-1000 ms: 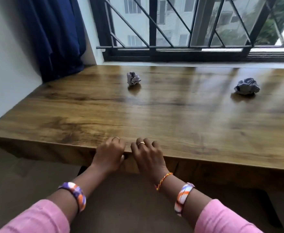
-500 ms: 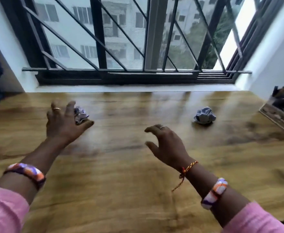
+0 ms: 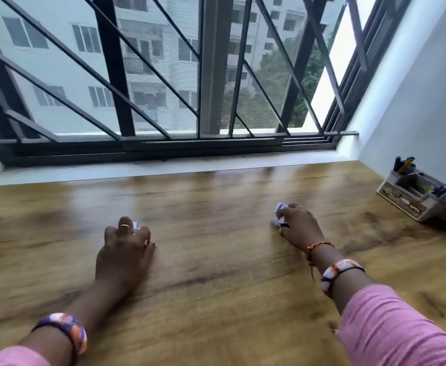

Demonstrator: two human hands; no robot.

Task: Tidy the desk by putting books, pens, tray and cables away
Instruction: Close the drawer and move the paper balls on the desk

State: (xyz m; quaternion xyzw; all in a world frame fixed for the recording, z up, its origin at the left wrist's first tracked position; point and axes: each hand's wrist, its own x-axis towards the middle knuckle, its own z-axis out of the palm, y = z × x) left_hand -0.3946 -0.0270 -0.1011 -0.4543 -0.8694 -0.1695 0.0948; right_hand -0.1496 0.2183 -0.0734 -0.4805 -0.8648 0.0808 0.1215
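Wooden desk (image 3: 216,260) — both arms outstretched, left hand (image 3: 125,249) and right hand (image 3: 300,228) each clutching crumpled paper.

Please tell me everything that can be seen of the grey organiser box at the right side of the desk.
The organiser box is a grey, low, oblong holder, probably plastic, with several open compartments. A printed label strip runs along its front side. Dark and yellow pens or similar tools stand in the far compartment, and a few bluish items lie nearer. It stands on the wooden desk close to the right wall. Neither hand touches it.
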